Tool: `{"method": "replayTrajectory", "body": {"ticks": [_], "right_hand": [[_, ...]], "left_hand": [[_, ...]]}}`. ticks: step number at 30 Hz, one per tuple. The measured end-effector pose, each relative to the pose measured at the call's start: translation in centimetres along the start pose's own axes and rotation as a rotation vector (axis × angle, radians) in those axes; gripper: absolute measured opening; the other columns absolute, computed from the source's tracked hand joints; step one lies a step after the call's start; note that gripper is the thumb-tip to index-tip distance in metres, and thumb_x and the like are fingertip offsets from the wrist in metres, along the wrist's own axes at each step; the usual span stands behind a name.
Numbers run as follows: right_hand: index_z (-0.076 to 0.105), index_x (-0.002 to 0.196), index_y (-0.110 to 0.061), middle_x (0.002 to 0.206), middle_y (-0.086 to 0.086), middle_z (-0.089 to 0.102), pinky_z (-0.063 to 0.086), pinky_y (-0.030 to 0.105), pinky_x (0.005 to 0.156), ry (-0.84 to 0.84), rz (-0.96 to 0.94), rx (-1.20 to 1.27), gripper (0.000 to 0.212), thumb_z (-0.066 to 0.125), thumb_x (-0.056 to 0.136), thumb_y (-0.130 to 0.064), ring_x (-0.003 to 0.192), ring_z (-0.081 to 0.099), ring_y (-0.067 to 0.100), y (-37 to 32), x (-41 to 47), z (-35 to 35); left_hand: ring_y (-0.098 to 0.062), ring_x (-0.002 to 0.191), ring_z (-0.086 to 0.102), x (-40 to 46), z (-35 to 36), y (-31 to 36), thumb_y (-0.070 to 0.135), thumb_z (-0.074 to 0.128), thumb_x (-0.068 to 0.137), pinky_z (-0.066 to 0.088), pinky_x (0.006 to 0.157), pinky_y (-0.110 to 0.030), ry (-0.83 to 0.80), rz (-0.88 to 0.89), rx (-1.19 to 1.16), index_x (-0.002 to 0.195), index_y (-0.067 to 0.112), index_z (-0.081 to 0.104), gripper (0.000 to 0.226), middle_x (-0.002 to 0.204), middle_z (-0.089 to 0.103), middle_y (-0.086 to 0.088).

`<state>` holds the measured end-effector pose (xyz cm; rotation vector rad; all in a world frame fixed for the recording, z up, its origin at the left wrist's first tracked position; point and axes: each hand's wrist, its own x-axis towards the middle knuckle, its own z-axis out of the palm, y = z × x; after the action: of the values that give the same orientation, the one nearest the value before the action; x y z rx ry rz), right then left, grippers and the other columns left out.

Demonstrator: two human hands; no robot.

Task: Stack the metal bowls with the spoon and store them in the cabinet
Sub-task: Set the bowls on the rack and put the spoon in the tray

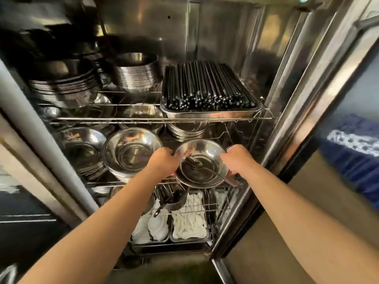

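So this is pretty much the storing step: the person has both arms reaching into the open steel cabinet and is setting the bowl stack onto the right end of the middle wire shelf. The left hand is clamped on the stack's left rim, the right hand is curled round the right rim, so both are gripping the bowls. The spoon lies inside the top bowl, scoop toward the middle, handle poking out over the near right edge. From where it sits, I'd say the front of the stack overhangs the shelf edge a bit, so the next move is probably a gentle push further back and then letting go, keeping it level so the spoon doesn't slide out. Everything's shiny thin metal, round and slick, lots of reflections. Just to the left is a bigger shiny bowl, and the shelf above holds a tray of black chopsticks. Lower shelf has white stuff in trays; can't tell what exactly.
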<state>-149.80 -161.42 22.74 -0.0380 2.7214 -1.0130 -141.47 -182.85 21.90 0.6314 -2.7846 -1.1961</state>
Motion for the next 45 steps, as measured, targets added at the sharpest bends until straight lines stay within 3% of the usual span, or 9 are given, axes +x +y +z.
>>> {"method": "replayTrajectory", "body": {"ticks": [10,18,24,29,32,35,38,42,45], "right_hand": [[0.065,0.111,-0.006,0.087,0.007,0.063,0.065,0.038,0.061,0.038,0.131,-0.033,0.026,0.064,0.098,-0.029,0.069,0.066,0.023,0.9,4.2,1.7],[0.065,0.113,-0.007,0.089,0.007,0.065,0.065,0.038,0.064,0.05,0.121,-0.1,0.031,0.061,0.098,-0.033,0.072,0.066,0.022,2.1,6.3,2.7],[0.065,0.117,-0.007,0.099,0.011,0.068,0.045,0.028,0.052,0.057,0.087,-0.169,0.037,0.06,0.098,-0.038,0.078,0.067,0.026,2.0,7.0,2.8],[0.063,0.119,-0.01,0.097,0.008,0.067,0.039,0.027,0.051,0.049,0.026,-0.252,0.034,0.056,0.099,-0.037,0.072,0.062,0.021,1.9,7.2,2.7],[0.06,0.129,-0.011,0.12,0.012,0.063,0.053,0.033,0.07,0.084,-0.053,-0.356,0.037,0.056,0.099,-0.034,0.101,0.063,0.029,1.9,6.6,3.2],[0.059,0.134,-0.011,0.134,0.012,0.055,0.05,0.045,0.097,0.128,-0.187,-0.473,0.041,0.056,0.099,-0.031,0.127,0.048,0.032,1.9,5.8,4.2],[0.061,0.135,-0.011,0.133,0.011,0.057,0.05,0.046,0.1,0.099,-0.266,-0.532,0.044,0.056,0.099,-0.036,0.129,0.044,0.03,1.6,4.8,5.0],[0.066,0.128,-0.009,0.124,0.011,0.065,0.056,0.048,0.095,0.054,-0.278,-0.598,0.042,0.058,0.099,-0.038,0.126,0.053,0.03,1.0,3.8,5.6],[0.07,0.118,-0.007,0.116,0.013,0.067,0.057,0.043,0.089,0.041,-0.253,-0.639,0.032,0.058,0.1,-0.032,0.113,0.06,0.031,0.8,3.3,5.7]], "left_hand": [[-0.035,0.086,0.07,4.9,2.5,-0.1,0.044,0.053,0.097,0.047,0.064,-0.032,-0.162,0.0,-0.036,0.108,-0.003,0.067,0.05,0.099,0.073,-0.02],[-0.014,0.059,0.057,6.7,4.5,0.0,0.022,0.054,0.094,0.041,0.048,-0.025,-0.202,0.031,-0.025,0.105,0.01,0.069,0.022,0.069,0.061,0.001],[-0.007,0.048,0.05,7.4,5.7,-0.9,0.033,0.064,0.094,0.04,0.042,-0.019,-0.244,-0.035,-0.131,0.138,0.02,0.052,0.048,0.076,0.063,0.002],[-0.011,0.06,0.059,7.8,5.9,-1.1,0.036,0.066,0.092,0.047,0.046,-0.02,-0.23,0.011,-0.165,0.143,0.025,0.049,0.055,0.084,0.066,0.004],[-0.01,0.057,0.057,7.7,5.9,-1.3,0.034,0.067,0.093,0.047,0.046,-0.021,-0.239,0.045,-0.154,0.143,0.025,0.049,0.054,0.089,0.066,0.002],[-0.013,0.053,0.059,7.3,5.9,-1.7,0.032,0.067,0.092,0.047,0.046,-0.025,-0.225,0.07,-0.128,0.145,0.023,0.046,0.057,0.097,0.066,-0.008],[-0.033,0.077,0.071,6.4,5.7,-2.1,0.034,0.065,0.092,0.055,0.059,-0.033,-0.22,0.139,-0.026,0.151,0.021,0.039,0.065,0.127,0.06,-0.026],[-0.038,0.126,0.056,4.5,4.7,-3.6,0.041,0.064,0.092,0.047,0.105,-0.047,-0.228,0.211,0.118,0.152,0.023,0.036,0.069,0.151,0.043,-0.017],[-0.029,0.126,0.057,2.9,3.7,-5.1,0.044,0.061,0.092,0.045,0.103,-0.037,-0.234,0.241,0.222,0.153,0.022,0.035,0.07,0.154,0.041,-0.012]]}}
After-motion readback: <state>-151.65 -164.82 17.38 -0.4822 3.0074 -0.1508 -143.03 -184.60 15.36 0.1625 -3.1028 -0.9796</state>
